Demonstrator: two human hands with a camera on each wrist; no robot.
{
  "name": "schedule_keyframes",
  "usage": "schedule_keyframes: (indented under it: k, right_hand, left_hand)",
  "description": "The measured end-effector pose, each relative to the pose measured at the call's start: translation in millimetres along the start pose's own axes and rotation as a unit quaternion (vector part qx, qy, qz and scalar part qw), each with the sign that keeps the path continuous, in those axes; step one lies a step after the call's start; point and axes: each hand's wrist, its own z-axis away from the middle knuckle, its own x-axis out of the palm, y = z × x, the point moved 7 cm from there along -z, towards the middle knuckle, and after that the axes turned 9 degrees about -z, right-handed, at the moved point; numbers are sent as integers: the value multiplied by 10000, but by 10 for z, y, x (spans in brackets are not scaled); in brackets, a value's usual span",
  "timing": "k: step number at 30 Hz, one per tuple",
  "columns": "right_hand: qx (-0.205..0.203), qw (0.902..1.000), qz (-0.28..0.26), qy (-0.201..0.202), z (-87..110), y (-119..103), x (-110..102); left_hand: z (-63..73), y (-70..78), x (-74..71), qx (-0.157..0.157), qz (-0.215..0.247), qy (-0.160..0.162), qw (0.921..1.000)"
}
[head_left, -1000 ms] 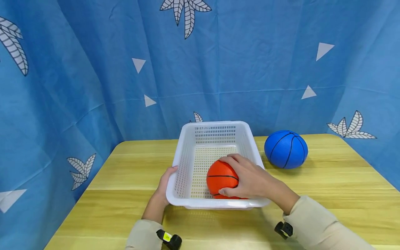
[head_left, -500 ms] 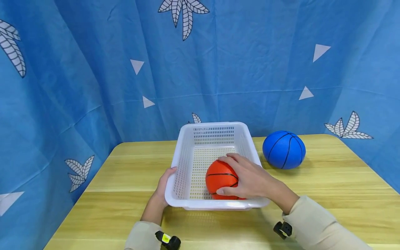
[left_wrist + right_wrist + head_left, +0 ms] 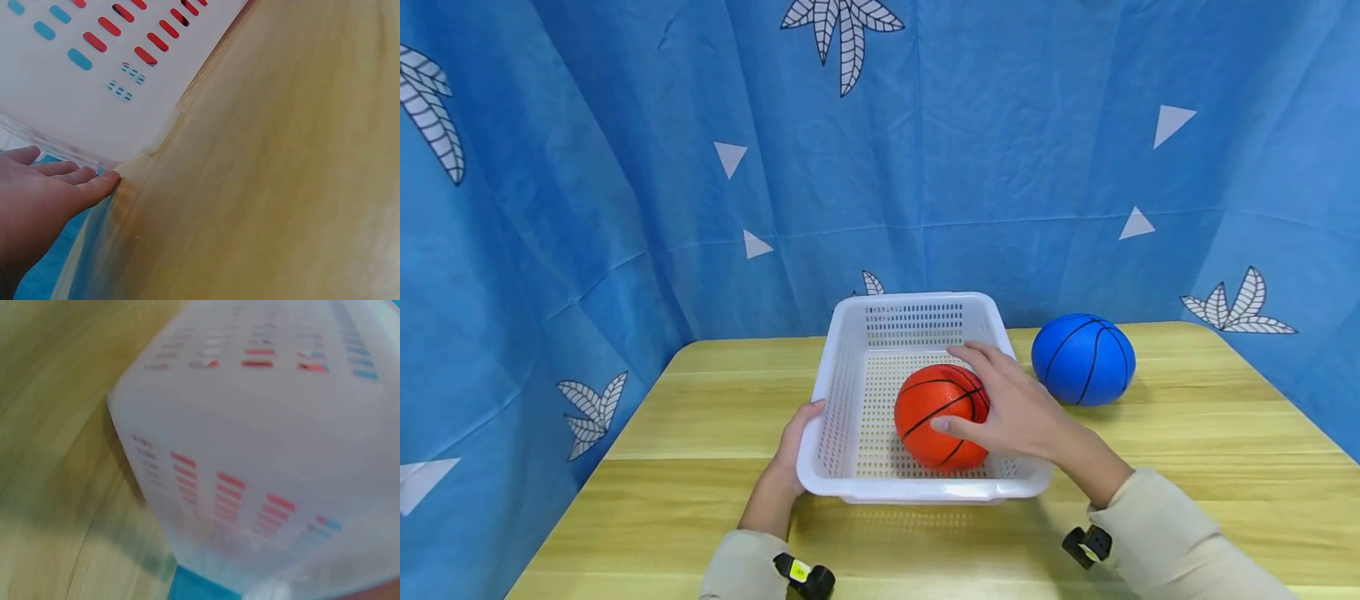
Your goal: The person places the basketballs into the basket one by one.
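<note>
Head view: a red ball is held within the walls of a white basket, toward the near right corner. Its right side is partly covered by the right hand, which is spread wide, the thumb laid across the front of the ball and the fingers extended past its top edge. Whether the ball is touched by the thumb cannot be told. The basket's left rim is touched from outside by the left hand. A blue ball is seen on the wooden table, just beside the basket on its right. The table is backed by a blue curtain printed with white leaves and triangles. Black devices are worn at both pale cuffs.

Left wrist view: the outer wall of the basket is shown, with red and light blue seen through its slots. The left hand's fingers are held fairly straight, their tips set against the rim.

Right wrist view: two slotted outer walls of the basket are shown blurred, with red glimpsed through several slots. The grip cannot be told from this side.
</note>
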Motion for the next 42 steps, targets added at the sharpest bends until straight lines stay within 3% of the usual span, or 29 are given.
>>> schedule_keyframes:
  k: [3,6,10,12,15,19,23,29,34,42]
  right_hand:
    - [308,9982,-244,458,-14,135,-152]
    - [654,9901,-535,1123,-1,340,-343]
    - [1382,9629,-1027,2077,89,705,-597]
    - [1940,9387,-1388,2487,165,929,-692]
    - [2892,8887,-2018,2929,301,1264,-758]
    - [3840,8274,-2755,3033,450,1591,-683]
    - [4264,7876,-3315,2966,536,1756,-548]
    - [4365,7362,-4243,2956,553,1849,-406]
    - [4460,7118,-4681,2744,530,1887,-313]
    - [4436,6975,-4913,2744,489,1935,-252]
  left_hand:
    - [-3,5,6,24,2,10,10000]
    - [0,14,9,38,15,13,10000]
    - [0,17,11,62,14,-26,10000]
    - [0,16,11,68,39,-39,10000]
    - [1,16,10,87,43,-82,9999]
    - [6,9,2,119,6,-130,9998]
    - [21,5,-3,112,-21,-141,9998]
    - [31,16,2,122,19,-151,9998]
    - [14,15,3,124,14,-137,9998]
    - [-5,-3,-10,167,4,-168,9997]
